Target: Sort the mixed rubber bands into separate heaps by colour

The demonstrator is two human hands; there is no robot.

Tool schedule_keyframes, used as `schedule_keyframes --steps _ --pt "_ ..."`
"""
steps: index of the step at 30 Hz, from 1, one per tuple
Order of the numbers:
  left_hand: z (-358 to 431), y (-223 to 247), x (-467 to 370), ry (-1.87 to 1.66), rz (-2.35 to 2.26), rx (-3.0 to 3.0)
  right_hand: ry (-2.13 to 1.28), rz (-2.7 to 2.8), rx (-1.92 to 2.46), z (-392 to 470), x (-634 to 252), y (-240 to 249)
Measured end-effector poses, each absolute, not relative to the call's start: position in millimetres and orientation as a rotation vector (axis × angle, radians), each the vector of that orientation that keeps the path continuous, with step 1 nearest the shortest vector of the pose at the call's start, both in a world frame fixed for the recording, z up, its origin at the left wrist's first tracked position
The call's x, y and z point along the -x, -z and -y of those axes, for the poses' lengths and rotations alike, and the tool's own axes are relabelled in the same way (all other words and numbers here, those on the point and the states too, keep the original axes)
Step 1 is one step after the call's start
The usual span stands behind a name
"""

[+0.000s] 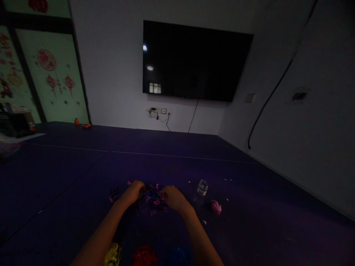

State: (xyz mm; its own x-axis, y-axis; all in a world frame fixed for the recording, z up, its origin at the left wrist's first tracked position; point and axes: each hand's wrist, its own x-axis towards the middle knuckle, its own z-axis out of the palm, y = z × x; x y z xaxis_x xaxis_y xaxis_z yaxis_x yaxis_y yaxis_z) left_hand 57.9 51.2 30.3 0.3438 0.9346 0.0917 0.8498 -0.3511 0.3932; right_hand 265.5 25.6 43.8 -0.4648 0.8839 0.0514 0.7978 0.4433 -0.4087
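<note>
A loose pile of small elastic bands [156, 202], pink and dark, is spread on the dark purple floor between my two hands. At the left edge of the pile is my left hand [135, 189], its fingers curled inward and their tips hidden. My right hand [174, 197] reaches in from the other side with its fingers bent together at the pink bands. What either hand grips is too dark and small to make out. Nearest to me lie a yellow heap of bands [113, 254], a red heap [144, 255] and a blue heap [179, 255].
Right of my right hand stands a clear jar [202, 187], with a pink rounded object [216, 207] beside it. Small white scraps [204, 222] dot the floor. A television [194, 61] hangs on the far wall; orange objects [86, 126] lie by the glass door.
</note>
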Motion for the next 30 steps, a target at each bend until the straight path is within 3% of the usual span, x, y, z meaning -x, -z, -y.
schedule_keyframes --steps 9,14,20,30 --pt "-51 -56 -43 -0.486 -1.544 -2.249 -0.441 2.409 1.412 -19 -286 -76" --pt "-11 -76 -78 -0.376 -1.274 -2.224 -0.407 2.277 1.426 -10 -298 -97" --pt "40 -52 -148 -0.037 -0.716 -2.401 -0.446 2.24 1.394 6 -307 -119" --pt "53 -45 -155 0.02 -0.668 -2.367 -0.409 2.232 1.348 22 -309 -135"
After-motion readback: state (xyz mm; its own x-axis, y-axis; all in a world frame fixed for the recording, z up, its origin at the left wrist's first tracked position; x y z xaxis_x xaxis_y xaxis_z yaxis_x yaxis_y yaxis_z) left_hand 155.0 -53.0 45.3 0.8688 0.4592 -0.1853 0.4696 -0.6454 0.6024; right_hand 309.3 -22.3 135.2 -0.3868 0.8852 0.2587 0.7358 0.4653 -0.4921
